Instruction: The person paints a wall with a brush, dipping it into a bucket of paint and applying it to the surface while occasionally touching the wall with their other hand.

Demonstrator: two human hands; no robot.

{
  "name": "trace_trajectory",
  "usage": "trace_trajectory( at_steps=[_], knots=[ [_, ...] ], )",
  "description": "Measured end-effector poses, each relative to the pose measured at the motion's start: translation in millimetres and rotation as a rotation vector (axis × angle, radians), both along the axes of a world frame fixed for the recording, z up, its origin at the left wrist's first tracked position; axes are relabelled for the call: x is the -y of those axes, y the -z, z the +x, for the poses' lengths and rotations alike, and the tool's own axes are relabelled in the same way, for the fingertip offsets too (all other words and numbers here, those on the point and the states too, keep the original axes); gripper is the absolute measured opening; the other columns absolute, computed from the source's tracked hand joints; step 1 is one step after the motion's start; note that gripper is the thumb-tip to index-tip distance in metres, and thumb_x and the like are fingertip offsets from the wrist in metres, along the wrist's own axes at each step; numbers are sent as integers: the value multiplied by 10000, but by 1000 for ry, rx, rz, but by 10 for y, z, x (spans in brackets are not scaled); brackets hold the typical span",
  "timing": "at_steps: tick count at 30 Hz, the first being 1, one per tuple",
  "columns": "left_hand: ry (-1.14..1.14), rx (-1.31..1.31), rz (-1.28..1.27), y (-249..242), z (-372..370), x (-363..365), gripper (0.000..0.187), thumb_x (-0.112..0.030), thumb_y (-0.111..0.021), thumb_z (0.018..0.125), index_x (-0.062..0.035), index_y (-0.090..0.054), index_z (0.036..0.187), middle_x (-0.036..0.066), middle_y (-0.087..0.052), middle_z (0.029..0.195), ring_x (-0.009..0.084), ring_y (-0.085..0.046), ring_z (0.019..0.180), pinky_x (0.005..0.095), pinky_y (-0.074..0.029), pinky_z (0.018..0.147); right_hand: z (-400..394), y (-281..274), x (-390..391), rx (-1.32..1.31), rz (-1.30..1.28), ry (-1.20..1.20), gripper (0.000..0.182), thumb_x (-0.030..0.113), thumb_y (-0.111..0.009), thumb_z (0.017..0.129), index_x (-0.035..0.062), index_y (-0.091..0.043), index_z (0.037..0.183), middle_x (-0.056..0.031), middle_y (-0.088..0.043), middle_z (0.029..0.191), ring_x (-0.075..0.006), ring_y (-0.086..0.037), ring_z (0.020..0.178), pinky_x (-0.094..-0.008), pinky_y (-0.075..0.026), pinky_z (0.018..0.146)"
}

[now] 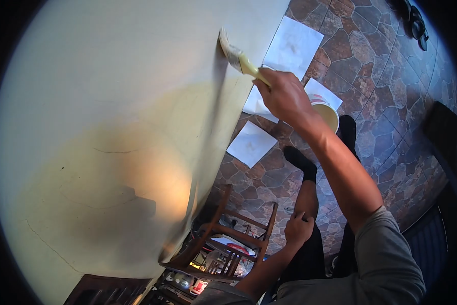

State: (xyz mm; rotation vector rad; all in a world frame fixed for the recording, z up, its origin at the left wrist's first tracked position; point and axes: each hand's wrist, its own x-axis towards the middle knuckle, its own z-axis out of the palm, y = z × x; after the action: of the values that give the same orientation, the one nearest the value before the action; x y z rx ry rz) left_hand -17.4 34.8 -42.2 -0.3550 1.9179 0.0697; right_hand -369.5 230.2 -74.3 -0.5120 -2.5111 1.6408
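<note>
My right hand (282, 94) is wrapped round the pale handle of a paintbrush (237, 58). The brush's bristles meet the wall (152, 61), which is whiter above and yellowish lower down. Below my right forearm stands a paint bucket (330, 116), partly hidden by the arm. Down by my bent leg, my left hand (299, 229) is closed, its fingers curled against the rolled trouser or something dark that I cannot make out.
Several white paper sheets (252, 144) lie along the wall's foot on stone-patterned tiles (381, 107). A wooden chair (238, 234) stands against the wall, with cluttered items behind it. Dark sandals (418, 28) lie at the far right. Thin cracks run across the wall.
</note>
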Motion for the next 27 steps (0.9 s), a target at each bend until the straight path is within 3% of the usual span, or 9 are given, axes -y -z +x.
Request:
trace_trajectory(
  at_steps=[5,7,10,11,14,16,18,25,27],
  knots=[
    [-10,-10,4,22,32,58,560,-431,-542,884,-135,-670,1342,223,-547,1461,438,-586,1258,499,-467,1077,-79,182,-597,-4,277,-171,187,227,-660,941,129,-739,1080,-168,-722,882,-391,-693,800,-496,-547,735],
    [-2,-18,4,16,32,76,556,-429,-542,883,-136,-673,1338,224,-548,1460,439,-587,1256,500,-467,1076,-304,438,-930,-75,407,74,242,301,-709,952,177,-750,1155,-172,-728,902,-341,-711,733,-426,-568,684],
    [-19,7,-5,-25,-31,46,558,-427,-539,884,-139,-672,1342,222,-543,1468,437,-583,1264,497,-463,1083,-681,559,-1574,253,249,520,273,363,-652,992,224,-738,1212,-101,-753,853,-197,-717,698,-427,-553,649],
    [-24,5,-4,-15,-34,41,558,-427,-539,884,-139,-672,1342,222,-543,1468,437,-583,1264,497,-463,1083,-849,1399,-1942,-298,266,520,264,326,-709,983,122,-692,1150,-45,-685,701,-214,-564,551,-364,-483,509],
    [-23,-37,-16,0,-4,62,514,-415,-585,870,-137,-706,1284,190,-596,1411,407,-591,1256,478,-464,1074,-681,615,-1411,108,374,429,262,335,-661,986,199,-739,1196,-137,-746,861,-259,-718,697,-430,-553,664],
    [-15,-65,-22,30,6,68,516,-415,-587,865,-134,-710,1280,197,-605,1397,409,-591,1254,481,-466,1070,-531,576,-773,-103,329,14,254,288,-683,969,150,-737,1176,-177,-734,872,-331,-698,683,-443,-548,666],
    [-14,-69,-8,30,7,69,517,-415,-588,864,-131,-711,1277,201,-611,1388,411,-591,1253,481,-467,1069,-261,359,-444,24,168,-54,195,249,-640,965,84,-711,1042,-192,-705,839,-439,-660,811,-538,-515,745],
    [12,20,16,-29,-120,-4,555,-423,-538,887,-135,-673,1342,220,-542,1470,426,-573,1281,487,-454,1096,-133,108,-770,82,248,-259,214,295,-672,956,100,-733,1021,-154,-709,823,-370,-677,793,-492,-524,693],
    [33,0,7,-5,-77,1,552,-422,-539,886,-133,-677,1337,222,-549,1462,429,-578,1273,489,-456,1093,-246,274,-854,-127,307,-348,240,333,-673,955,111,-745,1012,-141,-708,802,-362,-680,770,-481,-529,678]
  ],
)
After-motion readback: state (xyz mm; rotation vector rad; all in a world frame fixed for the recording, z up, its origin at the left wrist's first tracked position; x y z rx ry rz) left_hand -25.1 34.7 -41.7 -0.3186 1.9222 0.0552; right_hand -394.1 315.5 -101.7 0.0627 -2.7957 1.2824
